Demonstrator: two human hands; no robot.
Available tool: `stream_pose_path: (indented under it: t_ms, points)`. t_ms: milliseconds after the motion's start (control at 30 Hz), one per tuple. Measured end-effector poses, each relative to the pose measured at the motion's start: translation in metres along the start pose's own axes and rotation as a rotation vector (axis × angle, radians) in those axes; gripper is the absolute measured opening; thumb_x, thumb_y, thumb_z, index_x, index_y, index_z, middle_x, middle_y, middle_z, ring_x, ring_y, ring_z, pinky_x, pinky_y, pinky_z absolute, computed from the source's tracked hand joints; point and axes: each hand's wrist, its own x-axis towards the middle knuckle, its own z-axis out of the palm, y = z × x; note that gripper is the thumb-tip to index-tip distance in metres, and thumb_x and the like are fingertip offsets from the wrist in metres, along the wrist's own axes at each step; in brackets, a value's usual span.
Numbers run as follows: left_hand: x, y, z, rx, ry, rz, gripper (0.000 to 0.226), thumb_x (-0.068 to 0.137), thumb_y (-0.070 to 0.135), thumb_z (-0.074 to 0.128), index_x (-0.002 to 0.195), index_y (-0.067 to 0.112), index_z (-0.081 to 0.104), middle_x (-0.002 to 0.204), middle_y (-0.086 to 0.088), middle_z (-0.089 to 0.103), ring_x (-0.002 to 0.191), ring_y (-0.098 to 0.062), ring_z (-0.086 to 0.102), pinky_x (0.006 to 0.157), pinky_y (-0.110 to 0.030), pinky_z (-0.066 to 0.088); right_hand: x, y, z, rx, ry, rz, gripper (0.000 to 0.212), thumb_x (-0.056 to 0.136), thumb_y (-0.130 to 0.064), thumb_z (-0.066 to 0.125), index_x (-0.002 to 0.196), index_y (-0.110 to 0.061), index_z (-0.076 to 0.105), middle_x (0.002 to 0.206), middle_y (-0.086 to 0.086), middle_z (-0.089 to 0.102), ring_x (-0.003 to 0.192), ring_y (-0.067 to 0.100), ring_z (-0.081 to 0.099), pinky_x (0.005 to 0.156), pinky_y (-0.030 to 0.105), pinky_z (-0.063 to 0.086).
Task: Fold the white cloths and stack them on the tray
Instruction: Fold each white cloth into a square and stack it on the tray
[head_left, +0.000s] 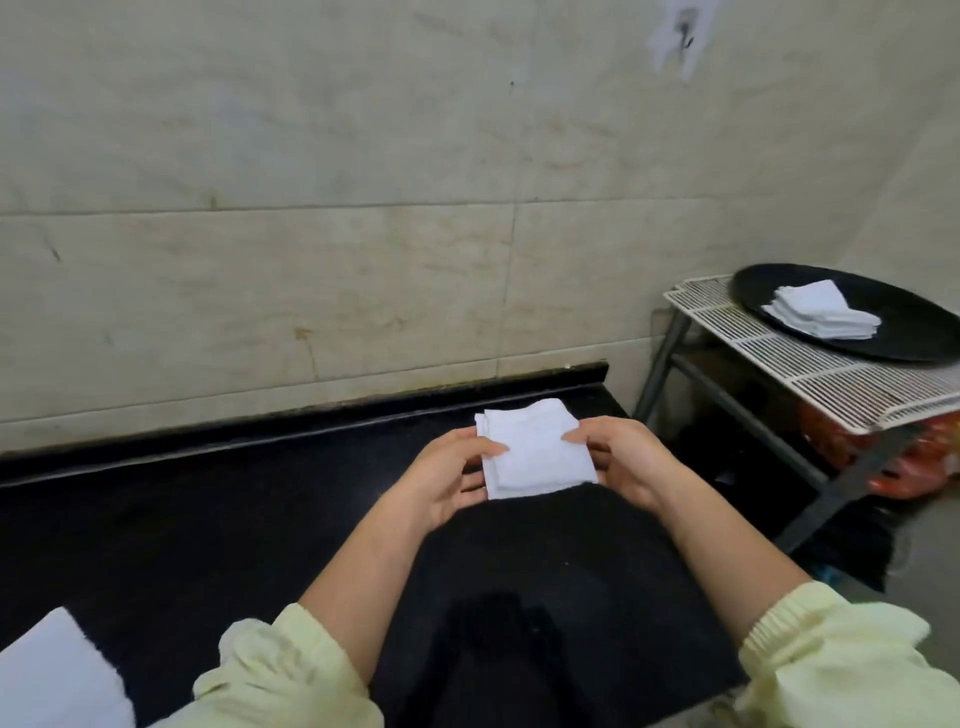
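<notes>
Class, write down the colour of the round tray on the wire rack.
Black. The tray shows best in the head view, the only one.

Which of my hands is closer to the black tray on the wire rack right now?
Right. The right hand grips the right edge of the folded cloth, on the side toward the tray; the left hand grips its left edge, farther from the tray.
</notes>
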Motion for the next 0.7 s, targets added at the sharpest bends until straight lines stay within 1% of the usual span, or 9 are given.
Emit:
stream_pose_path:
  t_ms: [67, 133, 200, 267, 367, 433, 533, 600, 700]
  points:
    - [0.006, -0.004, 0.042, 0.003, -0.023, 0.006, 0.045, 0.081, 0.007, 0.068, 0.124, 0.016, 0.060, 0.114, -0.008, 0.070, 0.088, -0.020, 0.071, 0.062, -0.028, 0.056, -0.005, -0.013, -0.040, -0.001, 0.018, -0.010, 0.018, 0.078, -0.002, 0.065, 0.096, -0.001, 0.069, 0.105, 0.020, 0.069, 0.094, 0.033, 0.066, 0.084, 0.043, 0.055]
    - [0.012, -0.007, 0.083, -0.005, -0.042, 0.009, 0.044, 0.081, 0.006, 0.067, 0.123, 0.016, 0.061, 0.111, -0.007, 0.070, 0.084, -0.019, 0.071, 0.062, -0.028, 0.056, -0.011, -0.025, -0.080, -0.004, 0.039, -0.030, 0.018, 0.079, -0.002, 0.066, 0.096, 0.000, 0.069, 0.105, 0.020, 0.069, 0.094, 0.033, 0.066, 0.078, 0.040, 0.057]
    - [0.019, -0.006, 0.118, -0.002, -0.070, 0.013, 0.042, 0.081, 0.006, 0.067, 0.121, 0.015, 0.062, 0.108, -0.006, 0.071, 0.084, -0.018, 0.071, 0.064, -0.028, 0.056, -0.015, -0.035, -0.115, 0.010, 0.063, -0.034, 0.019, 0.079, -0.003, 0.065, 0.097, 0.000, 0.069, 0.105, 0.020, 0.069, 0.093, 0.031, 0.066, 0.071, 0.035, 0.055]
    - [0.025, -0.003, 0.154, 0.026, -0.095, 0.017, 0.038, 0.081, 0.006, 0.067, 0.118, 0.015, 0.063, 0.102, -0.004, 0.071, 0.081, -0.016, 0.070, 0.064, -0.026, 0.056, -0.017, -0.046, -0.149, 0.034, 0.089, -0.026, 0.019, 0.079, -0.003, 0.065, 0.097, 0.000, 0.069, 0.103, 0.018, 0.070, 0.091, 0.029, 0.065, 0.070, 0.033, 0.055]
    - [0.038, 0.007, 0.208, 0.076, -0.127, 0.023, 0.030, 0.082, 0.008, 0.065, 0.110, 0.019, 0.066, 0.094, 0.000, 0.071, 0.076, -0.013, 0.068, 0.064, -0.025, 0.053, -0.021, -0.067, -0.196, 0.065, 0.127, -0.023, 0.011, 0.081, -0.002, 0.063, 0.090, -0.002, 0.069, 0.094, 0.014, 0.069, 0.079, 0.023, 0.063, 0.061, 0.029, 0.054]
    - [0.048, 0.013, 0.237, 0.104, -0.145, 0.023, 0.028, 0.081, 0.008, 0.065, 0.107, 0.019, 0.065, 0.093, 0.000, 0.070, 0.072, -0.011, 0.067, 0.059, -0.023, 0.052, -0.022, -0.077, -0.221, 0.089, 0.151, -0.021, 0.008, 0.083, -0.001, 0.061, 0.086, -0.004, 0.068, 0.089, 0.011, 0.068, 0.071, 0.020, 0.061, 0.051, 0.025, 0.052]
    - [0.068, 0.023, 0.281, 0.151, -0.184, 0.031, 0.020, 0.083, 0.009, 0.064, 0.098, 0.021, 0.065, 0.086, 0.003, 0.068, 0.057, -0.004, 0.066, 0.050, -0.019, 0.050, -0.017, -0.095, -0.260, 0.124, 0.182, -0.043, 0.008, 0.084, 0.001, 0.062, 0.085, -0.004, 0.068, 0.092, 0.011, 0.067, 0.069, 0.018, 0.060, 0.045, 0.021, 0.050]
    - [0.083, 0.030, 0.306, 0.169, -0.203, 0.048, 0.017, 0.084, 0.010, 0.064, 0.096, 0.022, 0.064, 0.081, 0.005, 0.067, 0.056, -0.003, 0.064, 0.051, -0.018, 0.051, -0.009, -0.109, -0.284, 0.117, 0.212, -0.066, 0.008, 0.084, 0.001, 0.062, 0.087, -0.004, 0.067, 0.093, 0.010, 0.067, 0.073, 0.018, 0.060, 0.049, 0.022, 0.052]
    - [0.108, 0.041, 0.340, 0.179, -0.213, 0.076, 0.018, 0.084, 0.011, 0.065, 0.098, 0.022, 0.061, 0.079, 0.006, 0.065, 0.060, -0.005, 0.060, 0.055, -0.018, 0.053, 0.008, -0.128, -0.318, 0.116, 0.249, -0.096, 0.014, 0.083, 0.001, 0.064, 0.097, -0.002, 0.066, 0.098, 0.013, 0.067, 0.084, 0.022, 0.062, 0.069, 0.028, 0.052]
